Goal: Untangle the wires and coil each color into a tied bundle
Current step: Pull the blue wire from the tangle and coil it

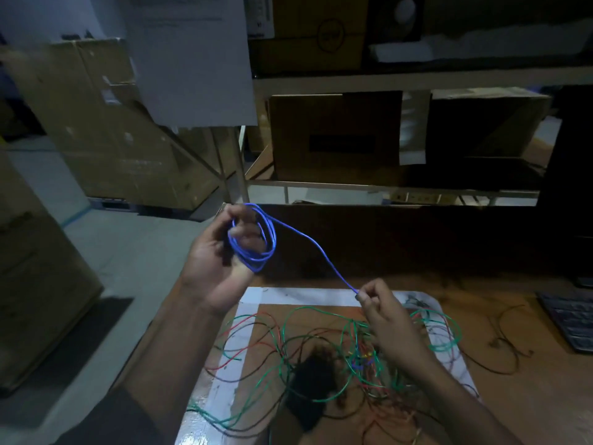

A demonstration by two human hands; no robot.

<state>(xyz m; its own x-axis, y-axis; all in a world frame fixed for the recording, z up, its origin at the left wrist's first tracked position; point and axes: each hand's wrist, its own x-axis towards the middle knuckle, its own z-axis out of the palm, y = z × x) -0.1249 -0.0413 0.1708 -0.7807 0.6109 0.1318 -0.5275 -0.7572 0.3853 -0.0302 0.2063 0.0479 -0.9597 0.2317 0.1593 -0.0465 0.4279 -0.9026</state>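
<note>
A blue wire [308, 242] is wound in several loops around the fingers of my left hand [218, 261], which is raised above the table's far left corner. The wire's free end runs down to the right into my right hand [385, 319], pinched between thumb and fingers. Below my hands lies a tangle of green, red and black wires [321, 354] on a brown board edged with white tape [250, 303]. A dark clump [313, 377] sits in the middle of the tangle.
Thin black wires [507, 345] trail over the wooden table to the right. A dark keyboard [571, 319] lies at the right edge. Shelves with cardboard boxes [337, 136] stand behind the table, with larger boxes [106, 123] on the floor at left.
</note>
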